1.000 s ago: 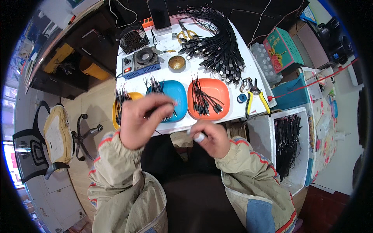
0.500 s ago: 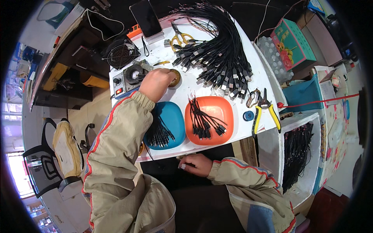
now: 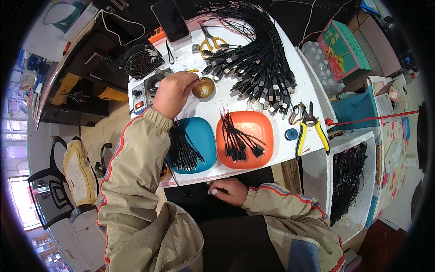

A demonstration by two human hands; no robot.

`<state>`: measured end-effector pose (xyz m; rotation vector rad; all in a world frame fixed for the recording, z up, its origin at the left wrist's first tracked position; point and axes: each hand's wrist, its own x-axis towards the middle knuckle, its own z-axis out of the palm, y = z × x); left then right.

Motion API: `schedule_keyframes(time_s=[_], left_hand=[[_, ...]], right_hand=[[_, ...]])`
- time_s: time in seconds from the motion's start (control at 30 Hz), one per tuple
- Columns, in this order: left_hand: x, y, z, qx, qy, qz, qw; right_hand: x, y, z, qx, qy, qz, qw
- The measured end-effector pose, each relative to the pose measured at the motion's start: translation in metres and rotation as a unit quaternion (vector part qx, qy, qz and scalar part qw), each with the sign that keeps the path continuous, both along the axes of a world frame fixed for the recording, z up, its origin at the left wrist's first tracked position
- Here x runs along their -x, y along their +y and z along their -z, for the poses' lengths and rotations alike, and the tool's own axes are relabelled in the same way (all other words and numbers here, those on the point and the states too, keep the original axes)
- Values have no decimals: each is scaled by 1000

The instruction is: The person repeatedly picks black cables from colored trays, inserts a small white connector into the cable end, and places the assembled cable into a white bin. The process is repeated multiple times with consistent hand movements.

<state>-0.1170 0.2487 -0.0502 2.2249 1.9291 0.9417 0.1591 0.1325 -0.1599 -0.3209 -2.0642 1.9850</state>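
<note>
White tabletop (image 3: pixel 222 100) has a round gold-flecked bowl (image 3: pixel 203 87), black mesh-backed chair (image 3: pixel 54 187) way left of it. Left hand (image 3: pixel 173 92) is loosely pinched beside the bowl, right hand (image 3: pixel 230 191) half-curled this side; can't tell if either's holding anything.

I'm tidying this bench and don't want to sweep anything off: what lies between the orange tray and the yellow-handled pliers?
The head view shows a small, round blue spool on the white tabletop, between the orange tray and the yellow-handled pliers.
</note>
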Motion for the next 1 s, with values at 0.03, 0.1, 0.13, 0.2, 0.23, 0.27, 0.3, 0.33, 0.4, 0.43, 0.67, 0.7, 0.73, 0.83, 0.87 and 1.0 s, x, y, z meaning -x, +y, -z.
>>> schedule_keyframes(time_s=[0.03,0.1,0.13,0.2,0.23,0.27,0.3,0.33,0.4,0.43,0.67,0.7,0.73,0.83,0.87,1.0], left_hand=[[2,-6,-7,-2,13,-5,1000],[6,-18,-18,-15,19,-26,999],[10,-24,-23,-26,24,-36,999],[24,-36,-32,-10,41,-56,998],[33,-40,-36,-6,50,-60,997],[42,-45,-39,-1,59,-64,996],[51,-49,-40,13,31,-70,997],[60,-52,-41,17,47,-75,996],[75,-53,-39,28,64,-81,994],[80,-53,-36,25,67,-75,995],[91,-38,-14,88,137,-109,981],[92,-37,-12,91,149,-106,979],[93,-35,-11,95,158,-102,978],[94,-31,-9,104,183,-98,973],[94,-30,-9,107,189,-97,971],[94,-27,-7,122,205,-103,966]], right_hand=[[0,-1,0,-3,11,5,1000],[1,-1,1,-5,13,6,1000],[1,-1,0,-4,4,1,1000],[1,-1,0,-7,-10,-6,1000],[1,-2,-1,-11,-17,-8,1000],[2,-1,-2,-12,-24,-11,1000],[2,-2,-3,1,-35,-18,999],[2,-2,-3,-6,-40,-21,999],[3,-2,-4,-11,-59,-32,998],[4,-3,-4,-25,-64,-35,997],[7,-5,3,-52,-48,-27,997],[6,-5,4,-54,-55,-33,997],[6,-5,6,-61,-64,-42,995],[7,-5,9,-53,-82,-60,993],[7,-5,9,-51,-83,-62,993],[8,-6,10,-45,-84,-65,993]])
